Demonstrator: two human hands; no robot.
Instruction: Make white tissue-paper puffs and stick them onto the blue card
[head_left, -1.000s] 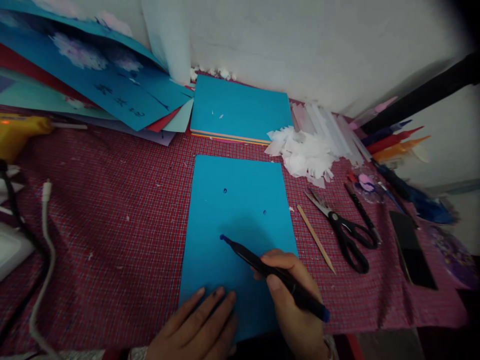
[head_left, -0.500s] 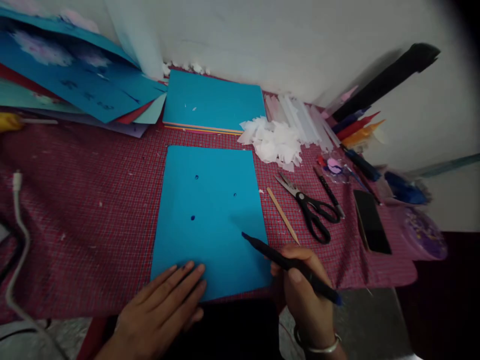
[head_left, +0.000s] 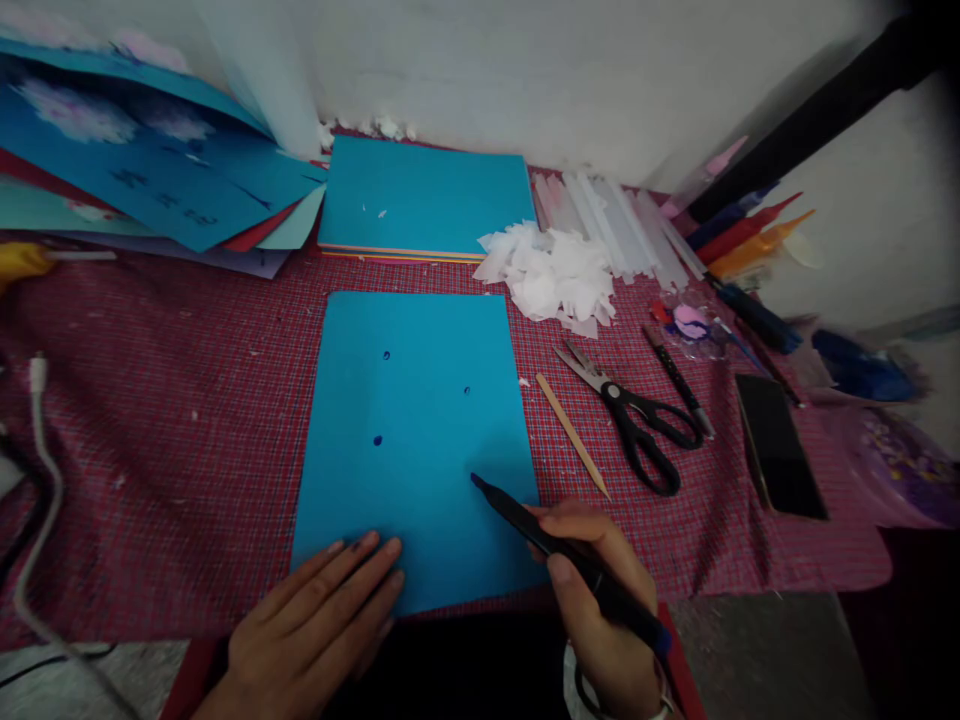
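A blue sheet of paper [head_left: 420, 400] lies on the checked cloth in front of me, with three small dark blue marks on it. My left hand [head_left: 322, 610] rests flat on its lower left corner, fingers stretched out. In my right hand [head_left: 600, 580] is a black marker pen [head_left: 525, 525], gripped between thumb and fingers. Its dark blue tip points at the right part of the sheet; whether it touches the paper I cannot tell.
Beyond the sheet lie a stack of coloured paper [head_left: 427, 195] and white paper scraps [head_left: 555, 275]. To the right are a wooden stick [head_left: 572, 435], scissors [head_left: 622, 405], another pen [head_left: 679, 380] and a phone [head_left: 781, 445]. Decorated sheets [head_left: 172, 190] and a white cable [head_left: 37, 500] are at left.
The pen tip has shifted slightly left and down over the sheet. My left hand stays flat at the corner. The camera view has moved a little.
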